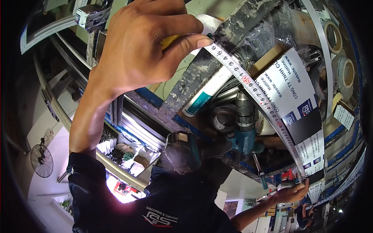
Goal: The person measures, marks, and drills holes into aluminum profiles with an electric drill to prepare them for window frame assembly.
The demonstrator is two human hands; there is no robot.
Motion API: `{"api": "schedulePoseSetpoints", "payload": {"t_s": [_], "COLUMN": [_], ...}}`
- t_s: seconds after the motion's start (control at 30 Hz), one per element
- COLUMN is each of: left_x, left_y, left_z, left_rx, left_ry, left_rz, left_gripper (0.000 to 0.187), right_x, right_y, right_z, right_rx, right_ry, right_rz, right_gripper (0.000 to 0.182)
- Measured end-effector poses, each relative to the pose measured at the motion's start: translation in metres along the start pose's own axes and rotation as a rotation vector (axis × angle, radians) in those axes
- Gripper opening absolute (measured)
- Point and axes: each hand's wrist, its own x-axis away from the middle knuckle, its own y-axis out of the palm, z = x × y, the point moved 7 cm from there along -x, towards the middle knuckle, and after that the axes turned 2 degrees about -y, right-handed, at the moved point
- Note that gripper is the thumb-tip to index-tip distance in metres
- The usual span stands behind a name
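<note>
My left hand [136,46] is at the top of the view, closed around a yellow tape measure case, with the thumb pressing the white tape blade [248,83] near its 46 mark. The blade runs diagonally down to the right along a long profile wrapped in white printed film [295,89]. At the lower right, my right hand [292,192] pinches the blade's far end against the end of that profile. My dark shirt with a logo [163,217] fills the bottom of the view.
A teal cordless drill [243,136] lies under the blade beside a white sealant tube [206,93]. Rolls of tape [344,72] sit at the right, and a paint-spattered bar [217,50] crosses the bench. A fan [42,161] and stacked profiles [136,128] are on the left.
</note>
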Motion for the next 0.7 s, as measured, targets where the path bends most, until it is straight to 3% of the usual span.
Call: {"api": "schedulePoseSetpoints", "payload": {"t_s": [0.13,0.23,0.33,0.47,0.57,0.67,0.7], "left_x": [0.001,0.004,0.008,0.012,0.014,0.016,0.018], "left_y": [0.0,0.0,0.003,0.004,0.005,0.004,0.005], "left_z": [0.001,0.0,-0.001,0.002,0.002,0.003,0.001], "left_rx": [-0.023,-0.014,0.001,-0.022,-0.021,-0.041,-0.025], "left_ry": [0.02,0.038,0.05,0.07,0.06,0.1,0.146], "left_rz": [0.023,0.066,0.101,0.149,0.165,0.182,0.293], "left_gripper": [0.025,0.023,0.022,0.021,0.021,0.022,0.018], "right_x": [-0.005,-0.01,-0.016,-0.05,-0.083,-0.099,-0.101], "right_y": [-0.013,-0.026,-0.031,-0.036,-0.038,-0.033,-0.029], "right_z": [-0.035,-0.078,-0.133,-0.243,-0.311,-0.348,-0.354], "right_rx": [0.111,-0.01,-0.218,-0.576,-0.598,-0.585,-0.594], "right_ry": [-0.098,-0.08,-0.306,-0.42,-0.515,-0.571,-0.569], "right_rz": [0.074,0.248,0.354,0.202,-0.036,-0.138,-0.147], "right_gripper": [0.035,0.026,0.021,0.026,0.032,0.027,0.026]}}
